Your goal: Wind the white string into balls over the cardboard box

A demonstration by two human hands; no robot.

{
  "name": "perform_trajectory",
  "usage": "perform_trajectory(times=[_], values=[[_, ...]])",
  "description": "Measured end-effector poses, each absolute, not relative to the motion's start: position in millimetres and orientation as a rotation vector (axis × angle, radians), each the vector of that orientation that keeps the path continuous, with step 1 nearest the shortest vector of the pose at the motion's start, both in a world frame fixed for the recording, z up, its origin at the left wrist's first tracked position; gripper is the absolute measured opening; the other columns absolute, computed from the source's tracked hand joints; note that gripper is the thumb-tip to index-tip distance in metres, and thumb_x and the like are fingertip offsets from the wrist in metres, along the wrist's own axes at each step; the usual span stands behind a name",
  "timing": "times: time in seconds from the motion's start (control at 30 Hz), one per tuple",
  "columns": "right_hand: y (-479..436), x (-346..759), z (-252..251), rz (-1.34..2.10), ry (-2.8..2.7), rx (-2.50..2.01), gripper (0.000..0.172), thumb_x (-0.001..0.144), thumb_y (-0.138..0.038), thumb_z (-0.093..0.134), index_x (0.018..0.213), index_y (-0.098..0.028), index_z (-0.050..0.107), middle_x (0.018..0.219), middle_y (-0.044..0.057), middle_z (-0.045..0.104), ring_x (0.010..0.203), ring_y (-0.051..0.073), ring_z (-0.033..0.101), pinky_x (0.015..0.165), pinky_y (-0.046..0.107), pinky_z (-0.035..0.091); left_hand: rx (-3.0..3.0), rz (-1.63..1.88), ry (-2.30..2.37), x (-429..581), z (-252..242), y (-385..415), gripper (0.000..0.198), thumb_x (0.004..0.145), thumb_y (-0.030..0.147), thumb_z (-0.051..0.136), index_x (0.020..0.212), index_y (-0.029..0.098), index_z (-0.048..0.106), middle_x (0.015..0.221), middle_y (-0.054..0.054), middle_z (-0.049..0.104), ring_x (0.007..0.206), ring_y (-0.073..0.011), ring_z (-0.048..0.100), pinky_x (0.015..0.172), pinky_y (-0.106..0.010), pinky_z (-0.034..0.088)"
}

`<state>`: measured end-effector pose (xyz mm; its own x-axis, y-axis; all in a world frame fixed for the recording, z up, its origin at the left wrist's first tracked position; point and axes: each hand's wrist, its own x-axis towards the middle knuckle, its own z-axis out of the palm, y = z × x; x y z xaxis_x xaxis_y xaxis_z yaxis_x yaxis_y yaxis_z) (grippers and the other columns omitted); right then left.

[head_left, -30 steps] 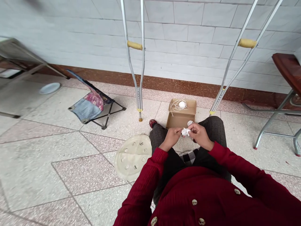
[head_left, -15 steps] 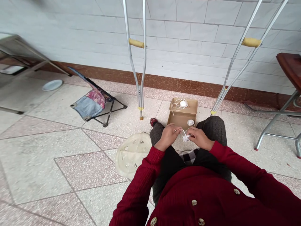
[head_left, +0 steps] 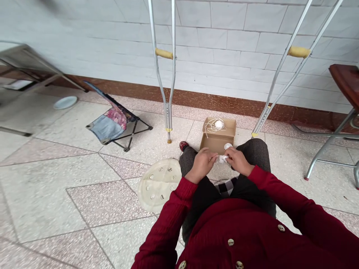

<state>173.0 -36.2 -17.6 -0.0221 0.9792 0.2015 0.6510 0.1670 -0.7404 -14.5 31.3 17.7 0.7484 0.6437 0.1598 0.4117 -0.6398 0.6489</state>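
Between my two hands, above my lap, is a small white piece of yarn work (head_left: 223,159), too small to make out in detail. My left hand (head_left: 204,164) pinches its left side with thumb and forefinger. At its right side, the fingers of my right hand (head_left: 238,161) are closed on it; whether they also hold a thin tool I cannot tell. Just beyond stands an open cardboard box (head_left: 211,142). A white yarn ball (head_left: 219,124) with loose loops lies in its lid, and a second white ball (head_left: 228,146) sits partly hidden behind my right hand.
Two crutches, a left one (head_left: 167,108) and a right one (head_left: 270,97), lean at the tiled wall. A folding stool (head_left: 108,127) and a round pale mat (head_left: 151,183) are on my left. A plate (head_left: 65,102) lies farther off. A brown-seated chair (head_left: 343,80) stands right.
The white piece has come up level between my hands, which have drawn slightly closer to it. The strand that slanted from my left fingers no longer shows. The view has shifted slightly.
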Motion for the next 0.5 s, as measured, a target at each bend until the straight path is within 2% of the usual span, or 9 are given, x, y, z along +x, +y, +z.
perform_trajectory(times=[0.1,0.17,0.23,0.27,0.37,0.5], values=[[-54,157,-17,0.917,-1.582,-1.466,0.007,0.075,-0.013,0.054,0.076,-0.020,0.052,0.067,-0.002,0.052,0.057,0.011,0.049,0.055,0.023,0.038,2.294,0.508,0.793,-14,15,42,0.027,0.089,0.026,0.049,0.069,0.018,0.066,0.067,0.001,0.066,0.067,-0.0130,0.057,0.095,-0.033,0.039],[-57,150,-12,1.149,-1.310,-1.411,0.007,0.077,-0.021,0.056,0.077,-0.021,0.049,0.060,-0.005,0.050,0.049,0.011,0.048,0.046,0.022,0.038,2.127,0.483,0.824,-9,7,41,0.031,0.088,0.028,0.048,0.065,0.016,0.065,0.062,0.001,0.064,0.063,-0.0128,0.056,0.076,-0.026,0.045],[-55,148,-5,1.284,-1.060,-1.333,0.016,0.075,-0.027,0.061,0.084,-0.022,0.048,0.062,-0.006,0.053,0.044,0.010,0.049,0.040,0.020,0.037,1.946,0.463,0.845,-3,-3,35,0.034,0.088,0.029,0.046,0.064,0.015,0.065,0.060,0.001,0.063,0.060,-0.0125,0.055,0.061,-0.021,0.042],[-53,148,-2,1.310,-0.982,-1.294,0.022,0.073,-0.028,0.063,0.088,-0.023,0.048,0.066,-0.005,0.055,0.044,0.010,0.050,0.038,0.020,0.038,1.880,0.461,0.849,-1,-7,31,0.035,0.088,0.029,0.045,0.063,0.014,0.065,0.059,0.001,0.063,0.058,-0.0122,0.055,0.058,-0.021,0.040],[-48,149,0,1.293,-0.925,-1.244,0.036,0.071,-0.028,0.065,0.104,-0.025,0.050,0.074,-0.005,0.057,0.044,0.008,0.051,0.037,0.019,0.039,1.795,0.472,0.855,-1,-14,25,0.039,0.088,0.031,0.045,0.059,0.014,0.064,0.058,0.000,0.064,0.057,-0.0116,0.056,0.060,-0.020,0.041],[-38,149,-10,1.142,-0.976,-1.332,0.035,0.073,-0.024,0.058,0.107,-0.023,0.056,0.078,-0.002,0.054,0.046,0.007,0.049,0.037,0.019,0.038,1.791,0.467,0.868,-9,-13,23,0.041,0.089,0.035,0.047,0.058,0.014,0.064,0.060,-0.001,0.066,0.060,-0.0121,0.058,0.065,-0.021,0.042]])
